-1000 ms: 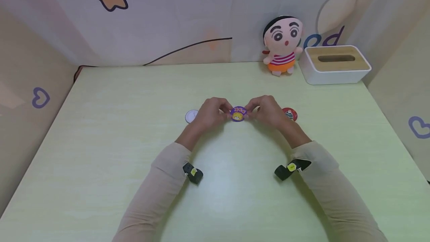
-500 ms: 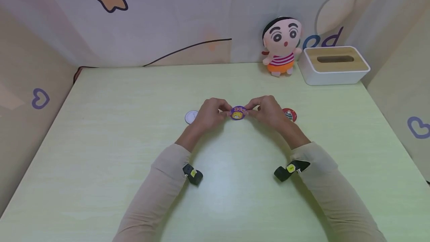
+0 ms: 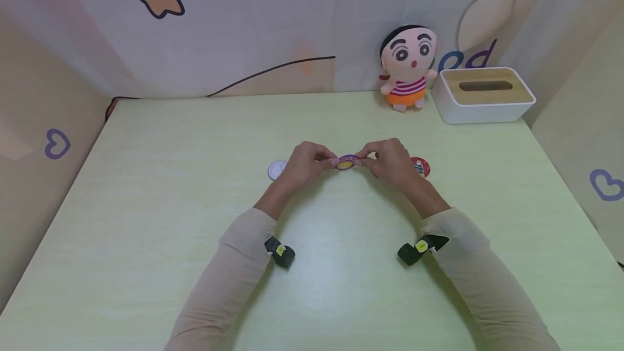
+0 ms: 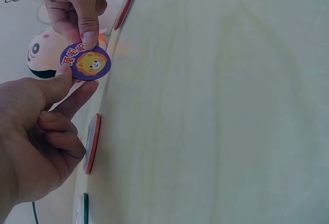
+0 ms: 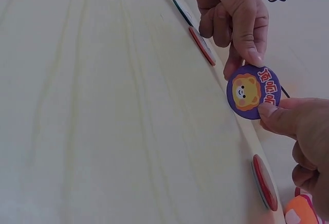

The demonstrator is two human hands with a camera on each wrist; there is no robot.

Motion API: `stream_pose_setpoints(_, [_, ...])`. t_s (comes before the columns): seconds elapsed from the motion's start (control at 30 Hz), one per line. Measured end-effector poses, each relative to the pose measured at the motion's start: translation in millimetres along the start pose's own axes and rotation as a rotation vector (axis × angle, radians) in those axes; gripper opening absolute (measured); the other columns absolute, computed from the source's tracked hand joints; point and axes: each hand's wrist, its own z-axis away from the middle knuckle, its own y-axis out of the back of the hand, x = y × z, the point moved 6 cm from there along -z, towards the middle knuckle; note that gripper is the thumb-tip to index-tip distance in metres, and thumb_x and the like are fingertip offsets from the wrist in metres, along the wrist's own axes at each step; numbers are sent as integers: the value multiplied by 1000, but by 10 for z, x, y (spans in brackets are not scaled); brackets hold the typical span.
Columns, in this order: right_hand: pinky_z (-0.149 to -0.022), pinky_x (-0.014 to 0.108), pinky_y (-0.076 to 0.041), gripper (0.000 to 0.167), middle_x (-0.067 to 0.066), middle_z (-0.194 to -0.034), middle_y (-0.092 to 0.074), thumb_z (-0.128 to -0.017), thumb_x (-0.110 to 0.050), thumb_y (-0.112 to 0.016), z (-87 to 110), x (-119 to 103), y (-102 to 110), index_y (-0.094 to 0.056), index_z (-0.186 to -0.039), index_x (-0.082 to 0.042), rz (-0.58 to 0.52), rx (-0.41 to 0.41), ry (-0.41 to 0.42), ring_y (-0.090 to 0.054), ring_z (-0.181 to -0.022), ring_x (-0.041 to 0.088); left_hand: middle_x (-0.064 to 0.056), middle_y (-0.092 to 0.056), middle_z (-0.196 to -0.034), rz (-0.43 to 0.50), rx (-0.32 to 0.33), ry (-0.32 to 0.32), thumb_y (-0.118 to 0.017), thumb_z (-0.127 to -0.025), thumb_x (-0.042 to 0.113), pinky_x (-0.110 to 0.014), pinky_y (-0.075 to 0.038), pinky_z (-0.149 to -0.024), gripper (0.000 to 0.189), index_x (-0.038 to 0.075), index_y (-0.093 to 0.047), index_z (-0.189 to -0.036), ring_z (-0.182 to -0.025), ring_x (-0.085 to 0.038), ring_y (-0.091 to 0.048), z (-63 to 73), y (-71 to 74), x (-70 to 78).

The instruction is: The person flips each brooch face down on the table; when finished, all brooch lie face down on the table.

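A round purple disc (image 3: pixel 346 162) with a yellow lion face and red lettering is held up between both hands, tilted in the head view. My left hand (image 3: pixel 308 163) pinches its left edge between thumb and fingers. On the opposite edge, the thumb and fingers of my right hand (image 3: pixel 388 160) pinch it too. The right wrist view shows the printed face of the purple disc (image 5: pixel 253 92) almost square on. Beside my left hand a white-faced disc (image 3: pixel 276 170) lies on the table, partly hidden by that hand. A red disc (image 3: pixel 421 166) lies partly behind my right hand.
In the left wrist view, a red-edged disc (image 4: pixel 92 144) and a green-edged disc (image 4: pixel 84 209) lie apart on the table (image 3: pixel 156 177). A plush doll (image 3: pixel 408 68) sits at the back right, next to a white tissue box (image 3: pixel 485 114) with a wooden top.
The purple disc has tipped between the fingers, so its face looks narrower and more slanted from the head view. Both hands stay almost in place.
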Motion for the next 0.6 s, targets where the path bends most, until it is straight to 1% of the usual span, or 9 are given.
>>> stream_pose_setpoints(0.07, [-49,23,-30,15,8,-62,-66,-90,-12,-77,2,-7,10,-81,-103,-5,-1,-1,15,-44,-54,18,-10,-78,-104,9,-6,9,-70,-97,17,-24,-48,-79,17,4,-79,-104,-103,-20,-67,-4,-5,-7])
stream_pose_setpoints(0.17, [-53,23,-32,14,13,-81,-77,-90,-11,-77,-3,-9,16,-81,-102,-4,-26,-28,7,-46,-65,20,-11,-78,-103,19,-14,10,-71,-96,15,-22,-46,-73,16,4,-80,-102,-98,-19,-64,-4,-5,-3])
stream_pose_setpoints(0.27, [-59,23,-37,14,15,-99,-80,-90,-11,-77,-6,-9,14,-81,-102,-4,-45,-69,-16,-50,-77,20,-11,-79,-102,-12,-22,-6,-72,-95,15,-24,-47,-75,15,4,-80,-101,-97,-20,-66,3,-4,19])
stream_pose_setpoints(0.3, [-60,23,-38,15,15,-100,-79,-90,-11,-76,-5,-9,12,-81,-102,-4,-43,-79,-22,-51,-78,20,-11,-79,-102,-25,-24,-13,-72,-95,15,-25,-49,-78,15,4,-80,-101,-98,-21,-67,4,-6,23])
stream_pose_setpoints(0.37, [-59,24,-38,15,14,-98,-80,-91,-12,-76,7,-21,11,-81,-103,-5,-27,-90,-20,-52,-74,20,-11,-80,-103,-55,-27,-30,-72,-95,15,-29,-52,-87,15,4,-80,-102,-101,-22,-69,10,-10,32])
stream_pose_setpoints(0.47, [-56,24,-35,15,12,-91,-79,-90,-13,-77,27,-55,20,-81,-104,-7,19,-54,41,-48,-64,19,-10,-80,-102,-64,-19,-42,-71,-95,15,-36,-53,-97,15,4,-80,-102,-103,-23,-69,20,-12,39])
stream_pose_setpoints(0.53, [-55,24,-32,15,11,-87,-79,-89,-13,-78,42,-83,30,-82,-102,-8,48,-10,94,-44,-60,18,-10,-79,-102,-50,-11,-39,-72,-95,14,-37,-53,-97,15,5,-80,-102,-103,-22,-68,27,-10,38])
stream_pose_setpoints(0.6, [-57,25,-31,14,12,-88,-80,-87,-12,-80,49,-103,39,-82,-101,-8,74,34,143,-46,-62,19,-9,-79,-101,-35,-4,-22,-72,-94,15,-33,-52,-91,15,5,-80,-102,-101,-21,-66,33,-9,31])
